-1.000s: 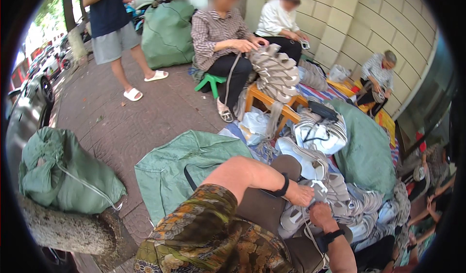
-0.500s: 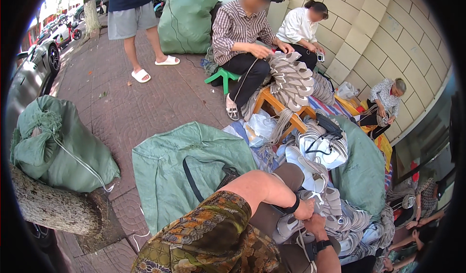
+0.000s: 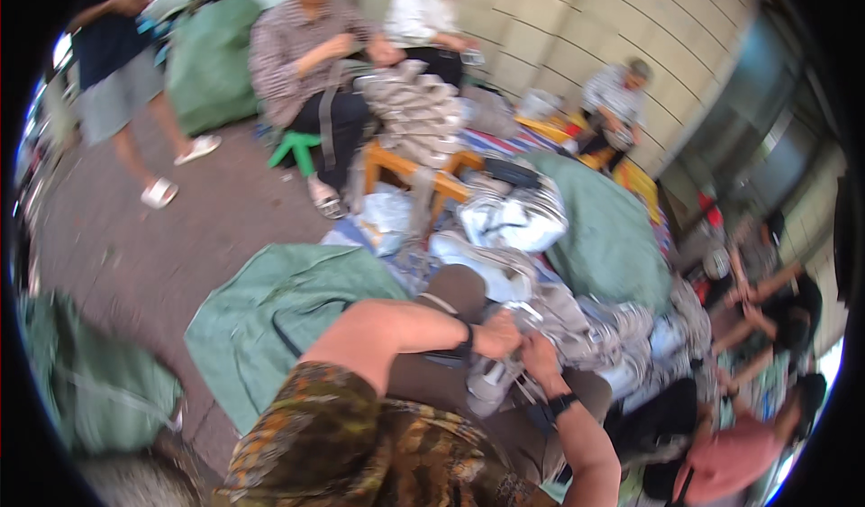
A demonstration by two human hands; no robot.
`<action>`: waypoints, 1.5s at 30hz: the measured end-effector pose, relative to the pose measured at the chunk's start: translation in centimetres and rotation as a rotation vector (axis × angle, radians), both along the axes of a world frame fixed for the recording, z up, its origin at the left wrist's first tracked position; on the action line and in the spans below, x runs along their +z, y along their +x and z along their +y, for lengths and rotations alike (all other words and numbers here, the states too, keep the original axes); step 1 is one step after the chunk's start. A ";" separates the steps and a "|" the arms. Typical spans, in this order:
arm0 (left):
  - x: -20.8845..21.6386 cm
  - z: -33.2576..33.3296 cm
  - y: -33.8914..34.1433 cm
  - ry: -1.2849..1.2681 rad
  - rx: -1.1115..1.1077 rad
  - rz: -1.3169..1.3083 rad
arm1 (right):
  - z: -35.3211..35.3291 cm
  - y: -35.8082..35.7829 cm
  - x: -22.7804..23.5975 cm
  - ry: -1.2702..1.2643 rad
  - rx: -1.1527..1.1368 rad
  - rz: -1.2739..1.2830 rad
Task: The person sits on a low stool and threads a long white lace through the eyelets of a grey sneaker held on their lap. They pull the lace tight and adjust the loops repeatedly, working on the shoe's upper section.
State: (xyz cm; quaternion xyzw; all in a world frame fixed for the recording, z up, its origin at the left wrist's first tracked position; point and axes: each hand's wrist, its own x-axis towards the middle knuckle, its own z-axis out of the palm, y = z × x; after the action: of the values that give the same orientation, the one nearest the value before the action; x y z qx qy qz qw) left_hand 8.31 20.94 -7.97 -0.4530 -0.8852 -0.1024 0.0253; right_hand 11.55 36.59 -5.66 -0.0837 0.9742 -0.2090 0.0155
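Observation:
A grey shoe upper [image 3: 489, 385] lies over my lap, just under my hands. My left hand [image 3: 497, 334], with a black band at its wrist, is closed at the upper's top edge. Close beside it, my right hand [image 3: 541, 359] has its fingers curled in; a dark watch sits on that wrist. Pale laces hang below the right hand, but blur hides what exactly its fingers grip. Bundled grey and white shoe uppers [image 3: 622, 322] pile up just beyond my hands.
An unfilled green sack [image 3: 261, 313] spreads at my left, a full one [image 3: 595, 228] ahead right. Beyond the pile, a person on a green stool [image 3: 295, 149] works by a wooden stool [image 3: 383, 167] heaped with uppers. Other people sit along the wall and at right.
The view has swung to the right, so more seated people show at the right edge. My hands stay close together at the shoe upper; the right hand has lifted slightly.

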 end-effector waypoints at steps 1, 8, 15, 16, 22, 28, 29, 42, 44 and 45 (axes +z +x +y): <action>-0.5 -0.4 0.0 -0.024 0.030 0.006 | -0.3 -0.4 -0.1 -0.035 0.000 0.018; 1.7 -3.1 0.0 -0.014 0.045 0.007 | -0.5 -2.8 -3.0 -0.437 0.032 0.122; 1.2 -1.5 5.2 0.245 -0.217 -0.414 | -1.1 -2.0 -0.3 -0.602 0.105 -0.058; 3.1 -0.9 7.4 0.172 -0.307 -0.459 | -2.8 -2.0 2.0 -0.632 0.128 -0.094; 10.0 4.0 14.2 0.323 -0.763 -0.677 | -16.0 0.0 17.9 -1.252 0.634 -0.286; 14.2 2.0 10.7 0.298 -0.771 -0.765 | -7.9 -0.8 16.0 -0.963 0.503 -0.157; 14.8 1.2 9.7 0.367 -0.692 -0.772 | -5.6 -1.3 13.4 -0.993 0.438 -0.112; 5.6 -5.3 2.8 -0.024 0.215 -0.284 | 1.2 9.7 -2.0 -0.147 0.050 -0.079; 5.0 -5.0 3.0 -0.038 0.217 -0.253 | 1.7 8.3 -2.9 -0.227 0.031 -0.111; 4.1 -5.3 2.6 -0.007 0.198 -0.214 | 2.0 7.9 -2.7 -0.278 0.046 -0.141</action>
State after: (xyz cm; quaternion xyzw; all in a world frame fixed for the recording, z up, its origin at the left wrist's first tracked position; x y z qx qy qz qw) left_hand 10.93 15.67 -3.83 -0.3500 -0.9236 -0.1439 -0.0609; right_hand 19.47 38.63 -8.39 -0.0922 0.9303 -0.3466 0.0769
